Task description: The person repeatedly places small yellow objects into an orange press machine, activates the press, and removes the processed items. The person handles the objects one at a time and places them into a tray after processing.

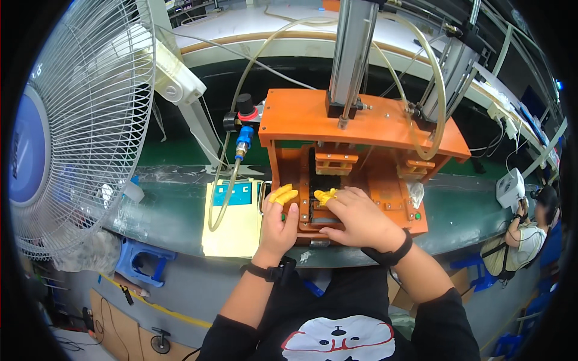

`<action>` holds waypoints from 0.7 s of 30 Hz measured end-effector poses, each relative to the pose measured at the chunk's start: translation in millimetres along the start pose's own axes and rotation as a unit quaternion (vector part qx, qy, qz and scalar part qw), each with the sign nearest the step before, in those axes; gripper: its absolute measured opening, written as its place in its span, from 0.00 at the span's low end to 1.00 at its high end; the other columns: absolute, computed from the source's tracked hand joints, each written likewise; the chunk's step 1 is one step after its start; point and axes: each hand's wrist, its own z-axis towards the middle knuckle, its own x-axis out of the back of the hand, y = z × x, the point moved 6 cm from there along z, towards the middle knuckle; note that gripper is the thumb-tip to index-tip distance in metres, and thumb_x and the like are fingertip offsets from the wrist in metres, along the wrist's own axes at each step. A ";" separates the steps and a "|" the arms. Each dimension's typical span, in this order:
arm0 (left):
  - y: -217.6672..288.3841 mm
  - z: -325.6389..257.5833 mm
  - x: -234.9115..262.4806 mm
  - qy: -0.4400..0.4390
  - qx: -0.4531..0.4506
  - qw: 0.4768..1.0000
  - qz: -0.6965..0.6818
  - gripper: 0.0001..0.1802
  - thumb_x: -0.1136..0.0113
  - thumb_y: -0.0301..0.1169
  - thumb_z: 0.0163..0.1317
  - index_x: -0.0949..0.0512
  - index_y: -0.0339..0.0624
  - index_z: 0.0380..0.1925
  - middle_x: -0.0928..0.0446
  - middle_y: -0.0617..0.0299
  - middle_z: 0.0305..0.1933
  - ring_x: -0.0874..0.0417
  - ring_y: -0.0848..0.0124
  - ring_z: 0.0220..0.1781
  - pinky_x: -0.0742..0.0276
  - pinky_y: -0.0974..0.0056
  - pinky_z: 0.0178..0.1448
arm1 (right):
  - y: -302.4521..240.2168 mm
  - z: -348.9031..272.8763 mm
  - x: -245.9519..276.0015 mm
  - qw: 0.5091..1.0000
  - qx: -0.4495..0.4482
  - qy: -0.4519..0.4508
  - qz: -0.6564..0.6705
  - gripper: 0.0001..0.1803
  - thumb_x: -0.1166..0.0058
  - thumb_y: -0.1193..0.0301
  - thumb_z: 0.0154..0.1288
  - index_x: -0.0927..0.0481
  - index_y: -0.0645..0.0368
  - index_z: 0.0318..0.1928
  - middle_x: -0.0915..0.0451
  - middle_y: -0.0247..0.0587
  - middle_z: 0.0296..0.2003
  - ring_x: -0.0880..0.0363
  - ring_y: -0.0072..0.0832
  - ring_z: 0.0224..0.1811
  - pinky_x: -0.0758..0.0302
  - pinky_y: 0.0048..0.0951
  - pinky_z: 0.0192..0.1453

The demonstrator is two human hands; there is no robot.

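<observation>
**Head view — hands at the orange press fixture**

Head camera showed both hands at the front opening of the orange press fixture (361, 129), which stood on the green bench (174, 210), mid-scene.

Handling judgement: the dark part (321, 186) sat in the fixture nest, just beyond the fingertips. I judged it light, stiff and thin, probably easy to scratch or mis-seat; best taken by its near edge with finger-pads. Its exact shape I could not make out.

Left hand (278, 225): palm down against the fixture's left front wall, fingers together and extended, yellow finger cots (283, 194) on the tips; it seemed to brace, holding nothing that I could see. Dark wristband worn.

Right hand (359, 222): arched over the nest, fingers curled down with yellow-capped tips toward the part. Whether it gripped anything I could not tell; the knuckles hid the contact.

Left of the fixture lay a pale yellow sheet (232, 231) bearing a teal card (235, 194). White fan (78, 120) far left. Another seated person (521, 240) at far right.
</observation>
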 end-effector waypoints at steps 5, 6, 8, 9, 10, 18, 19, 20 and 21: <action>13.7 -11.7 37.9 -0.021 -0.055 0.994 0.094 0.14 0.37 0.23 0.68 0.16 0.37 0.52 0.19 0.49 0.63 0.25 0.45 0.70 0.30 0.47 0.75 | -32.1 -51.7 17.0 0.987 0.029 0.152 0.033 0.26 0.25 0.66 0.55 0.15 0.58 0.54 0.20 0.48 0.51 0.22 0.51 0.58 0.26 0.47 0.62; 12.5 -16.6 42.3 -0.034 -0.063 0.991 0.115 0.14 0.37 0.23 0.67 0.16 0.37 0.52 0.18 0.48 0.62 0.24 0.44 0.70 0.29 0.46 0.75 | -36.3 -66.2 15.4 0.983 0.039 0.173 0.055 0.24 0.25 0.67 0.54 0.14 0.61 0.51 0.19 0.47 0.47 0.21 0.50 0.53 0.24 0.45 0.57; 8.7 -25.9 43.9 -0.068 -0.095 0.982 0.151 0.17 0.33 0.26 0.64 0.15 0.37 0.52 0.17 0.49 0.61 0.22 0.44 0.69 0.27 0.47 0.73 | -35.7 -95.0 -5.6 0.982 0.011 0.145 0.121 0.22 0.25 0.68 0.56 0.15 0.63 0.49 0.18 0.47 0.41 0.19 0.48 0.45 0.24 0.43 0.50; 7.7 -30.0 41.9 -0.081 -0.106 0.979 0.155 0.17 0.32 0.27 0.63 0.15 0.36 0.53 0.17 0.49 0.61 0.22 0.44 0.69 0.27 0.47 0.73 | -35.2 -105.3 -12.7 0.980 -0.004 0.143 0.138 0.21 0.26 0.68 0.57 0.15 0.63 0.49 0.18 0.47 0.39 0.19 0.48 0.42 0.24 0.43 0.48; 6.6 -34.1 39.9 -0.094 -0.117 0.976 0.160 0.18 0.32 0.28 0.63 0.15 0.36 0.53 0.17 0.49 0.61 0.22 0.44 0.69 0.27 0.47 0.73 | -34.6 -114.1 -19.2 0.978 -0.019 0.141 0.155 0.20 0.26 0.69 0.58 0.15 0.64 0.48 0.18 0.47 0.37 0.20 0.48 0.40 0.24 0.42 0.46; -5.6 -44.2 43.6 -0.134 -0.022 0.978 0.157 0.25 0.29 0.32 0.63 0.19 0.35 0.59 0.19 0.45 0.64 0.24 0.41 0.73 0.29 0.45 0.76 | -16.4 -159.7 -44.2 0.967 -0.107 0.090 0.214 0.16 0.28 0.71 0.61 0.15 0.65 0.47 0.16 0.48 0.34 0.18 0.49 0.37 0.23 0.41 0.45; -13.4 -50.1 53.0 -0.109 -0.015 0.980 0.168 0.26 0.29 0.32 0.63 0.20 0.35 0.60 0.20 0.45 0.65 0.25 0.41 0.74 0.30 0.45 0.76 | -16.1 -160.3 -42.9 0.963 -0.112 0.096 0.227 0.15 0.29 0.71 0.62 0.15 0.64 0.47 0.16 0.49 0.35 0.18 0.49 0.37 0.23 0.41 0.45; -21.4 -56.3 62.4 -0.085 -0.008 0.980 0.179 0.26 0.28 0.32 0.63 0.20 0.35 0.60 0.20 0.44 0.65 0.25 0.41 0.74 0.30 0.45 0.77 | -16.1 -161.1 -41.7 0.958 -0.116 0.102 0.241 0.15 0.29 0.71 0.62 0.15 0.64 0.47 0.16 0.49 0.35 0.18 0.49 0.37 0.23 0.41 0.44; -28.5 -61.3 71.3 -0.073 0.015 0.975 0.209 0.26 0.28 0.32 0.62 0.20 0.35 0.59 0.21 0.43 0.66 0.26 0.41 0.74 0.32 0.43 0.78 | -15.5 -162.3 -42.2 0.950 -0.132 0.107 0.263 0.14 0.29 0.72 0.62 0.15 0.64 0.46 0.15 0.49 0.35 0.17 0.48 0.38 0.22 0.41 0.44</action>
